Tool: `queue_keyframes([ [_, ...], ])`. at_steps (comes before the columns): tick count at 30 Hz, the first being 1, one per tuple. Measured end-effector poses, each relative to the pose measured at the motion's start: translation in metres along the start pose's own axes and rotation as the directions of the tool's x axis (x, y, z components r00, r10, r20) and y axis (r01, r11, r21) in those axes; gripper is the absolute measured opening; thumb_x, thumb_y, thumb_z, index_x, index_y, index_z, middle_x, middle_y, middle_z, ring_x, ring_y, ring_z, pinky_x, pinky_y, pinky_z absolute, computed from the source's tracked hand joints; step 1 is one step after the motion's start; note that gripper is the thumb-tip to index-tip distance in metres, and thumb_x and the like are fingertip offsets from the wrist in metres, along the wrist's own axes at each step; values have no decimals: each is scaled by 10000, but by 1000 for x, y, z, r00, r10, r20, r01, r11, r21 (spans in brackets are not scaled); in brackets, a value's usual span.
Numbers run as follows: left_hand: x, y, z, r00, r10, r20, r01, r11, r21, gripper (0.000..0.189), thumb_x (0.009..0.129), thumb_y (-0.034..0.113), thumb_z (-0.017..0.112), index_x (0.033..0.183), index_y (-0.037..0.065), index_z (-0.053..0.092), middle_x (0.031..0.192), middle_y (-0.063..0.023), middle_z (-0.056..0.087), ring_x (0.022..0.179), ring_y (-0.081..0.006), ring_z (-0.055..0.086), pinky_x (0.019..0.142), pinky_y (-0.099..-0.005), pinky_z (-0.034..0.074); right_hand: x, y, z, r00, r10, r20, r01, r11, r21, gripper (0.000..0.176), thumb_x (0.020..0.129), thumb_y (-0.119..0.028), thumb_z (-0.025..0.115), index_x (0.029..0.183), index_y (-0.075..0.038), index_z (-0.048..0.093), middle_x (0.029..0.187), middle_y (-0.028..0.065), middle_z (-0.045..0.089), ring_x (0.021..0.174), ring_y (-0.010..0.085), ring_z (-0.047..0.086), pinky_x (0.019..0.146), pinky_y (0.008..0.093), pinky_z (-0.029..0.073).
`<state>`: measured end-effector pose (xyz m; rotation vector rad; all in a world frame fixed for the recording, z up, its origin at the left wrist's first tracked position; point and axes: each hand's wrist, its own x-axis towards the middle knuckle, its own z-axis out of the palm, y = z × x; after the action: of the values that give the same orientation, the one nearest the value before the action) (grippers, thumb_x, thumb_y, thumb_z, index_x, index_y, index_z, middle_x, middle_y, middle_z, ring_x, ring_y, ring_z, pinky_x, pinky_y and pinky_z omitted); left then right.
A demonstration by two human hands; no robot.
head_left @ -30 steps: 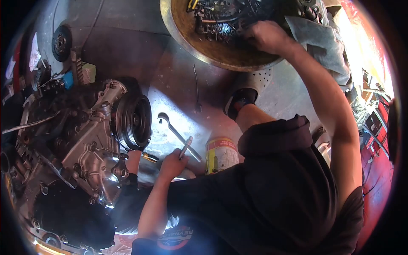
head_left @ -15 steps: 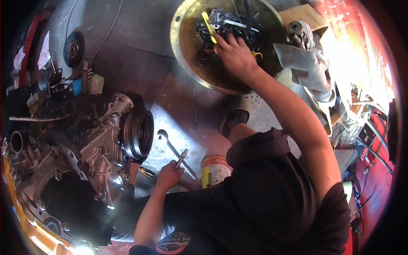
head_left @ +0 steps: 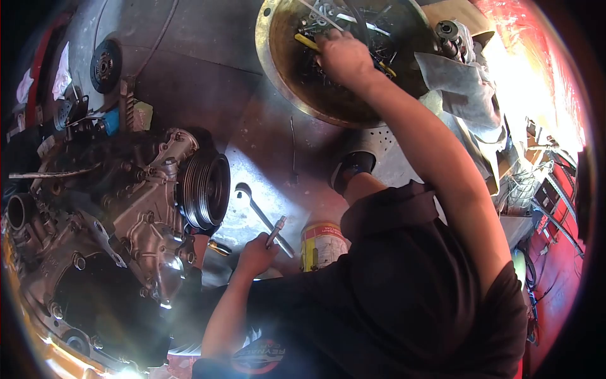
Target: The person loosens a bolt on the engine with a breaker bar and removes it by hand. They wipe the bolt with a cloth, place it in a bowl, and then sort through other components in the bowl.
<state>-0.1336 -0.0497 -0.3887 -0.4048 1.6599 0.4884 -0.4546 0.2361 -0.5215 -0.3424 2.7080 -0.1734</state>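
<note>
My left hand (head_left: 257, 254) is closed around a short metal socket extension (head_left: 276, 232), its end poking out above the fist. Behind it on the floor lies a long ring-ended wrench (head_left: 254, 207). My right hand (head_left: 346, 58) reaches into a wide brass-coloured basin (head_left: 282, 88), its fingers curled among loose bolts and small parts. Right at its fingertips are a yellow bar-like piece (head_left: 307, 42) and a thin rod (head_left: 320, 14); I cannot tell which of them it grips. A white-looking wrench (head_left: 364, 24) lies just beyond the hand.
An engine (head_left: 136, 215) with a ribbed pulley (head_left: 206, 192) stands at left. A clutch disc (head_left: 106, 66) is on the floor behind. A paint can (head_left: 322, 245) sits by my leg, a yellow-black screwdriver-like handle (head_left: 219, 247) near the engine. Grey cloth (head_left: 464, 95) drapes beside the basin.
My right hand has moved up within the basin and its fingers have curled in. The yellow piece has turned from steep to nearly level. My left hand still holds the extension.
</note>
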Motion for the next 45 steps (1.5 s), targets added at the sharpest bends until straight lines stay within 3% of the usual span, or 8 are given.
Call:
queue_keyframes([
  [8, 1, 4, -7, 1000, -1, -8, 1, 1000, -8, 327, 850, 326, 610, 930, 12, 560, 867, -236, 658, 884, -435, 629, 768, -501, 483, -50, 5, 7, 976, -119, 184, 77, 973, 218, 331, 813, -161, 568, 1127, -124, 668, 1021, 154, 624, 942, 342, 641, 812, 441, 517],
  [17, 1, -4, -1, 1000, -2, -1, 2, 1000, -12, 351, 842, 345, 633, 946, 14, 575, 879, -241, 659, 894, -441, 628, 775, -497, 487, -32, 42, -37, 820, 56, -570, 62, 981, 186, 498, 791, -303, 702, 1234, -107, 585, 1160, 113, 601, 1108, 311, 538, 960, 439, 438],
  [20, 1, -4, 0, 1000, 13, 3, -13, 1000, -2, 349, 839, 341, 647, 939, 15, 574, 894, -245, 657, 907, -434, 629, 777, -494, 485, 1, 60, -30, 909, -1, -417, -41, 995, -92, 716, 792, -465, 702, 1371, -116, 464, 1346, 120, 515, 1277, 316, 439, 1054, 514, 348],
  [21, 1, -4, 1, 1000, 30, 5, -30, 999, 20, 350, 835, 343, 659, 927, 16, 573, 892, -240, 656, 903, -425, 632, 775, -483, 487, 8, 61, -39, 997, 82, -3, -81, 997, 11, 863, 743, -581, 701, 1410, -106, 428, 1429, 133, 447, 1345, 343, 370, 1066, 578, 306],
  [24, 3, -8, 4, 999, 37, 23, -37, 999, 22, 345, 830, 341, 671, 912, 20, 574, 859, -223, 656, 875, -416, 637, 759, -466, 493, -1, 41, -42, 997, 39, 74, -31, 995, -99, 959, 714, -572, 730, 1472, -131, 339, 1474, 118, 386, 1379, 369, 311, 1084, 585, 308],
  [30, 5, -2, -4, 999, 15, -29, -14, 1000, 14, 328, 823, 340, 675, 890, 33, 583, 844, -204, 664, 856, -396, 648, 751, -456, 495, -54, 6, -33, 934, -76, 348, 110, 991, -78, 700, 806, -404, 659, 1392, -81, 453, 1389, 157, 463, 1361, 357, 331, 992, 621, 387],
  [34, 3, -4, -1, 999, 24, -21, -24, 1000, 10, 327, 822, 341, 675, 888, 33, 583, 841, -202, 663, 854, -396, 648, 749, -454, 495, -79, -9, -8, 976, 44, 215, -24, 995, -94, 515, 894, -152, 386, 1368, 46, 428, 1405, 182, 449, 1349, 358, 373, 992, 646, 365],
  [45, 3, -1, -2, 999, 29, -26, -29, 999, -14, 309, 818, 314, 685, 880, 29, 581, 830, -209, 660, 846, -402, 646, 741, -459, 495, -90, 10, -43, 987, -112, 112, 88, 975, 204, 402, 939, -398, 510, 1009, -37, 673, 1150, 175, 611, 1079, 354, 582, 860, 485, 488],
])
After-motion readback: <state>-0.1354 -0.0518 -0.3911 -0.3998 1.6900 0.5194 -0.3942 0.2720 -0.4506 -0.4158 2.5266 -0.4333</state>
